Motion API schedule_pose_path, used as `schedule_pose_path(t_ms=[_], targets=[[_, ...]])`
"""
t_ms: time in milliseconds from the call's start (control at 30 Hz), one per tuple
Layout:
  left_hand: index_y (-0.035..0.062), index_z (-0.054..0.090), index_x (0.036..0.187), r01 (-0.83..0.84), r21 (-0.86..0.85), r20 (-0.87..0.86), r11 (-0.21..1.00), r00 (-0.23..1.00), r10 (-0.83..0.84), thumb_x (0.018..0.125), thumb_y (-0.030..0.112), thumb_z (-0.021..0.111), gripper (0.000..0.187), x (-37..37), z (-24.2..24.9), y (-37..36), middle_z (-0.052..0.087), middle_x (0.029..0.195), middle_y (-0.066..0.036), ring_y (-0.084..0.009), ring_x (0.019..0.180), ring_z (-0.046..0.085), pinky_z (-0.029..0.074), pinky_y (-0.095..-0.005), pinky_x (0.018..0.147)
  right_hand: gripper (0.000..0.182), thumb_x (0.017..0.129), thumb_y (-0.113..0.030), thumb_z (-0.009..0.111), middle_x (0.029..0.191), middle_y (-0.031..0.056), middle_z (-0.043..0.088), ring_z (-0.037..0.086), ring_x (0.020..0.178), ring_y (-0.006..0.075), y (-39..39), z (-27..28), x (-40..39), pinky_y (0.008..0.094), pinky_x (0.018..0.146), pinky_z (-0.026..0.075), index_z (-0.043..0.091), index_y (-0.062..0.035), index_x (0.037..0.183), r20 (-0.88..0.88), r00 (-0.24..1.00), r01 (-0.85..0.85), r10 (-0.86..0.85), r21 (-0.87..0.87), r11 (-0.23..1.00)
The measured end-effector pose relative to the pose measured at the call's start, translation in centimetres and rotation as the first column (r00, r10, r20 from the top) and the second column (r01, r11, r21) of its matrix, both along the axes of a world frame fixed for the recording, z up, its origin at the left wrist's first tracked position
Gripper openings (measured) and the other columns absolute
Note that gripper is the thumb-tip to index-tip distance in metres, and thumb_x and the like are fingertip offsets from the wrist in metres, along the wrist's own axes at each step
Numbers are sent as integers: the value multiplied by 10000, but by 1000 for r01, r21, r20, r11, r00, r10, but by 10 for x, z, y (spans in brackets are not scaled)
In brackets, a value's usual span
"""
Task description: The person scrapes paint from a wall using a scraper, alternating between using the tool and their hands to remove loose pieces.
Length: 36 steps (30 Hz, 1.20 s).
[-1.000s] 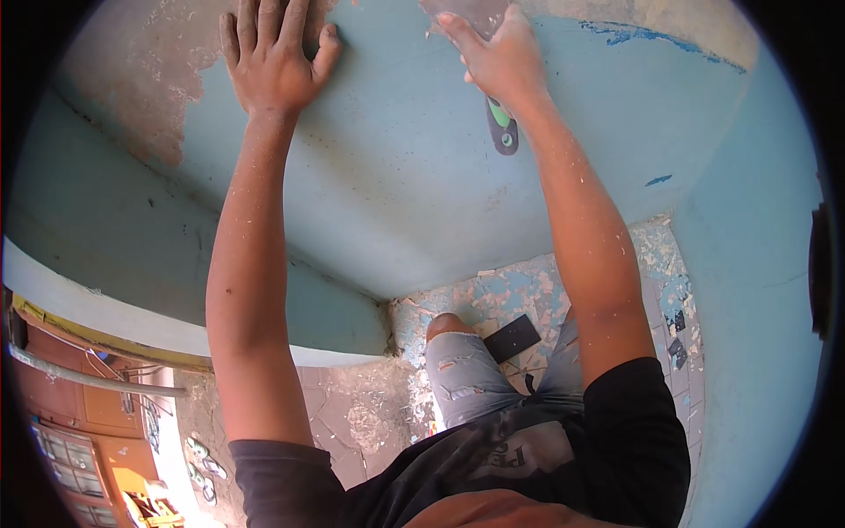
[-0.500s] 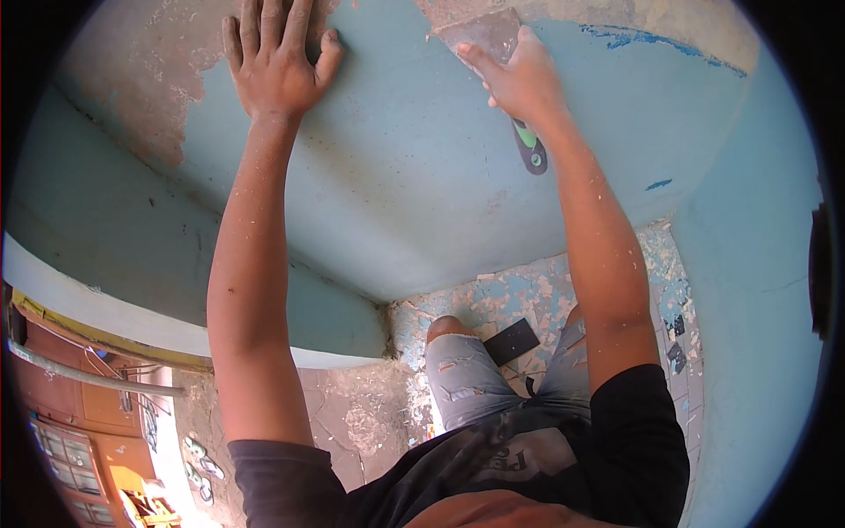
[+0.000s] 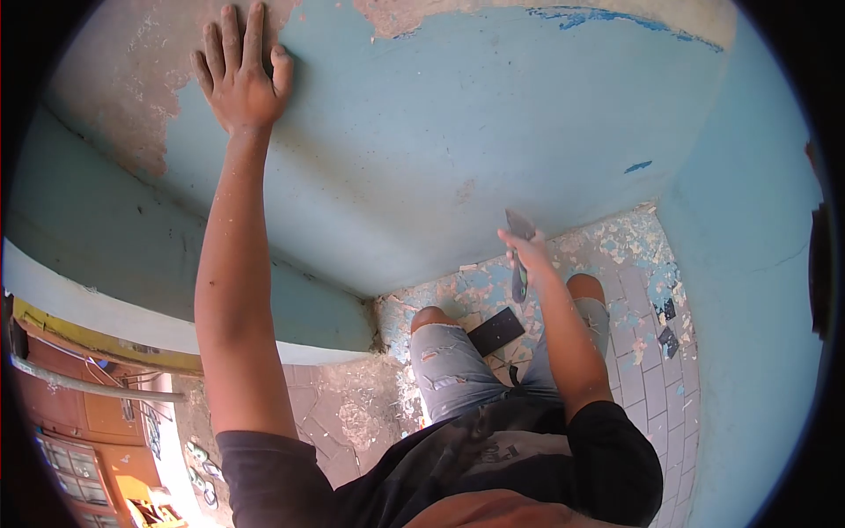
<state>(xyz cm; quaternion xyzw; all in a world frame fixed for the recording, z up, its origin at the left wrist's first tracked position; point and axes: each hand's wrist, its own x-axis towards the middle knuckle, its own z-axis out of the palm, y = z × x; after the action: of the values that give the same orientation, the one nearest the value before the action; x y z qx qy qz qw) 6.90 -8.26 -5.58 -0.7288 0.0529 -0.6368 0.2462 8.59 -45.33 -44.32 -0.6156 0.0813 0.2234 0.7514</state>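
My left hand [image 3: 244, 88] lies flat with fingers spread on the wall [image 3: 396, 132], where the blue paint meets a bare patch. My right hand [image 3: 531, 253] is wrapped round a scraper [image 3: 519, 283], low down and clear of the wall's upper part. The scraper's blade [image 3: 519, 223] points up, and its dark handle shows below the hand. Whether the blade touches the wall cannot be made out. Bare plaster [image 3: 132, 79] with a ragged paint edge spreads at the upper left.
Paint flakes cover the tiled floor [image 3: 651, 396] around my knees. A flat black object [image 3: 495, 332] lies between my legs. A blue side wall [image 3: 748, 220] rises at the right, a low ledge [image 3: 132, 312] runs at the left. Sandals [image 3: 207, 475] lie beyond it.
My right hand has come down from the top of the wall with the scraper, to near my right knee. My left hand remains on the wall; the view has shifted slightly.
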Motion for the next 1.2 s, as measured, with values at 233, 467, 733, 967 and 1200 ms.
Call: schedule_pose_path(t_ms=[233,467,733,967,1200], targets=[[192,196,1725,-5,-230,-211,973,976,-45,1031,622,411,844,40,-74,-86,126,1792,-154,-434,1642,63,-64,-701,1259,773,922,-573,801,822,65,672,567,554,100,-47,-117,-65,274,444,434,525,-93,1461,-553,833,194,18,324,926],[309,216,1714,41,402,-752,914,585,304,1016,547,552,810,42,-91,-149,171,1793,41,-218,1647,160,76,-546,1345,759,969,-627,712,866,96,670,591,554,174,-45,-149,-80,343,492,487,529,-105,1488,-446,893,35,57,194,980],[347,262,1704,30,171,-332,985,943,29,1065,587,477,716,44,-15,-92,218,1784,-25,-295,1649,156,44,-559,1332,581,1083,-546,565,822,86,635,612,564,196,-51,-138,-84,342,499,491,558,-111,1468,-366,927,119,-82,81,990],[284,221,1720,-88,29,-199,996,976,92,1072,648,373,758,65,-51,-105,145,1798,-72,-361,1651,93,9,-636,1306,562,1091,-543,548,837,79,639,625,575,200,-57,-132,-78,339,511,504,572,-116,1455,-351,932,120,-90,63,991],[319,220,1715,30,261,-553,965,824,124,1052,612,445,759,69,-81,-146,180,1791,-19,-287,1649,143,30,-612,1326,558,1091,-526,566,849,87,631,607,570,202,-59,-141,-78,358,508,486,578,-98,1449,-364,926,141,-99,91,986]])
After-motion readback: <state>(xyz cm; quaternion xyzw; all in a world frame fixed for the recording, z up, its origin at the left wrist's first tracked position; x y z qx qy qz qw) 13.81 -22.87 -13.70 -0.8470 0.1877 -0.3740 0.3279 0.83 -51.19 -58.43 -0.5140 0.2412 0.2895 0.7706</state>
